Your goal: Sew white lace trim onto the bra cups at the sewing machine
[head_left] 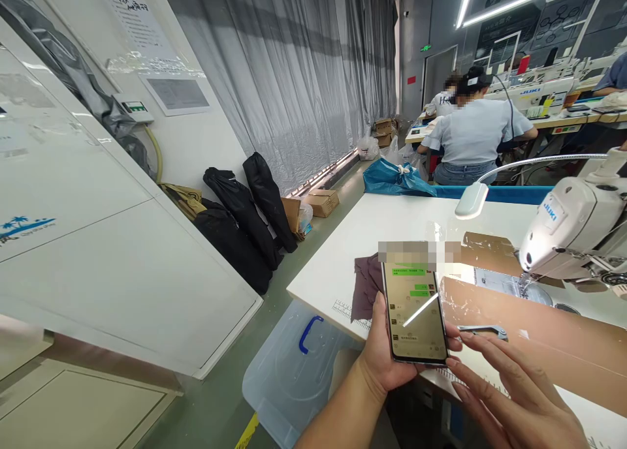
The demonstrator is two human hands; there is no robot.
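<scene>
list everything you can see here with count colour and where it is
phone: 1, dark frame, lit chat screen, in the left hand
cloth piece: 1, dark brown, on the table left of the phone
table: 1, white, right half of view
sewing machine: 1, white, right on the table
lamp: 1, white gooseneck, above the table
storage box: 1, clear with blue handle, on the floor by the table
bags: several, black, against the wall
seated person: 1, light blue shirt, far bench
left hand: holds the phone
right hand: fingers at the phone's right edge
</scene>
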